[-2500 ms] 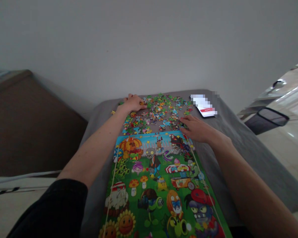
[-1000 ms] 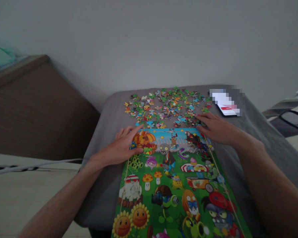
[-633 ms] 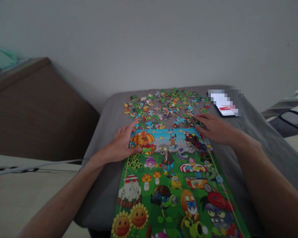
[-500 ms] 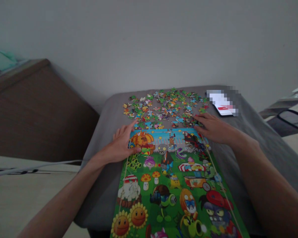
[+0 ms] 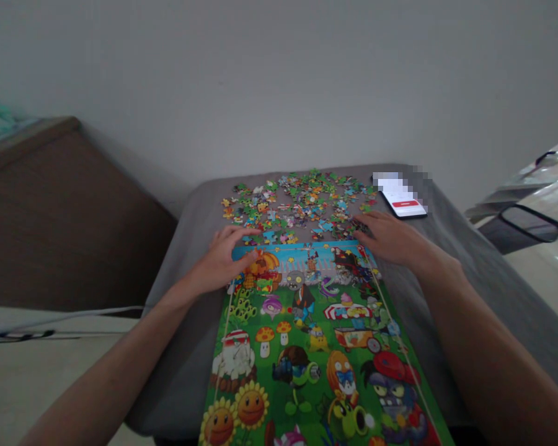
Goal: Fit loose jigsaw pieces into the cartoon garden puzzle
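A colourful cartoon poster (image 5: 307,347) lies lengthwise on a grey-covered table (image 5: 190,347). Beyond its far edge is a heap of loose puzzle pieces (image 5: 297,204). My left hand (image 5: 223,257) rests flat on the poster's far left corner, fingers stretched toward the pieces, holding nothing. Flat at the poster's far right corner lies my right hand (image 5: 388,238), fingers spread and touching the nearest pieces.
A phone (image 5: 402,201) with a lit screen lies at the table's far right. A brown bed headboard (image 5: 51,217) stands to the left against a white wall. A white cable (image 5: 65,319) runs along the floor. A dark-rimmed bin (image 5: 525,226) is at the right.
My left hand came back from the far pile to the poster's left corner. The right hand stayed near the right corner. The view has shifted slightly.
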The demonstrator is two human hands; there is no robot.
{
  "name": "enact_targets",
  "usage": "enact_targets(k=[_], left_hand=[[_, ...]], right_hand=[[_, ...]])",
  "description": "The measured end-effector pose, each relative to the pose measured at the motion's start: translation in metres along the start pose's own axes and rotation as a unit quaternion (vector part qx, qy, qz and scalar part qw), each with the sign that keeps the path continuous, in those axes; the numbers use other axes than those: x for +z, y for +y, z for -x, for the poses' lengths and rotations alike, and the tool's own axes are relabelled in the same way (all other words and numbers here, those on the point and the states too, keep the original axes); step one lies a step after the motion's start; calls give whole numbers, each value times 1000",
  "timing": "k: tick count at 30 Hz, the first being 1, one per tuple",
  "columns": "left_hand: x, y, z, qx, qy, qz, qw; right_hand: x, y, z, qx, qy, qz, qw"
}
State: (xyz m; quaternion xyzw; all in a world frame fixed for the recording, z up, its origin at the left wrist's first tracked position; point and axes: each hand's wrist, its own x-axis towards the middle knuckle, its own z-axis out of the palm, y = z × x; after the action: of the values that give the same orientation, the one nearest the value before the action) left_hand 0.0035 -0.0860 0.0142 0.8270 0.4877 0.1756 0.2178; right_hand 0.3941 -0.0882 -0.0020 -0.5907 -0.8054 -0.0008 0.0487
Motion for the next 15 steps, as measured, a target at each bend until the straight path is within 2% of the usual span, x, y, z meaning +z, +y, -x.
enact_targets(k=[3,8,15], left_hand=[[8,11,-28,27,5,-63,998],[28,32,-73,34,-23,-140,989],[34,35,-105,28,-24,-159,987]], right_hand=[[-2,-1,-1,2,0,1,1000],[-10,-7,-3,-3,20,-9,1000],[-14,-8,-5,-18,36,-29,999]])
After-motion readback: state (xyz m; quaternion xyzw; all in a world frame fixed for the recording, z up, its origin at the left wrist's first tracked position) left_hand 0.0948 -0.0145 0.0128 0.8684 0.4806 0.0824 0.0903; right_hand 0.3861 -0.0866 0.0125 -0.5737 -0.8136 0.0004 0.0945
